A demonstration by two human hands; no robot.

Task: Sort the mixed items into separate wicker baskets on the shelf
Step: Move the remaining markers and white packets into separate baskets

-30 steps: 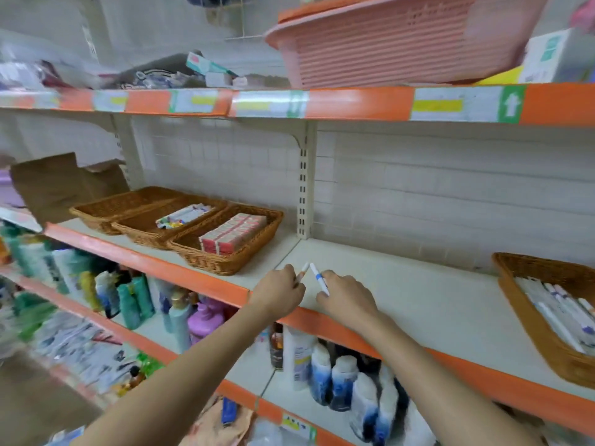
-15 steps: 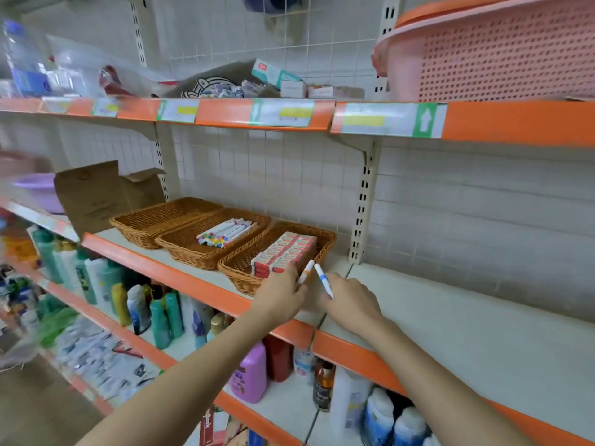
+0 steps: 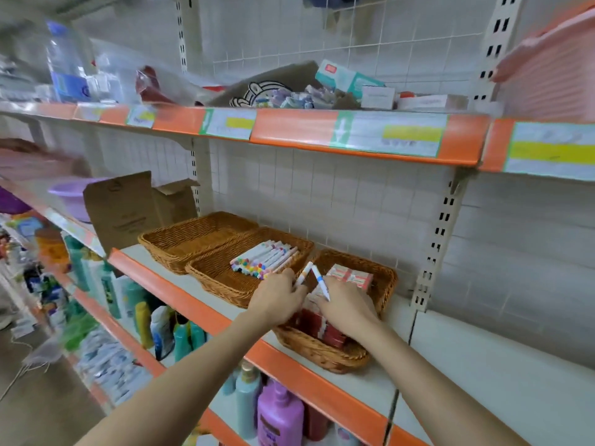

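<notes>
Three wicker baskets stand side by side on the middle shelf. The left basket (image 3: 193,239) looks empty. In the middle basket (image 3: 222,278) lie several white markers with coloured caps (image 3: 262,259). The right basket (image 3: 322,352) holds red and pink boxes (image 3: 351,276). My left hand (image 3: 277,299) grips a white marker with an orange band (image 3: 304,274). A white marker with a blue band (image 3: 320,280) is held in my right hand (image 3: 346,309). Both hands hover over the right basket, next to the middle one.
A cardboard box (image 3: 128,210) stands left of the baskets. The upper shelf (image 3: 322,136) carries boxes and bags, with a pink plastic crate (image 3: 547,72) at the right. Bottles (image 3: 180,336) fill the lower shelf. Bare shelf surface (image 3: 499,365) lies to the right.
Both hands, each holding its marker, have travelled left along the shelf from the bare stretch to above the right basket. The view has swung left with them.
</notes>
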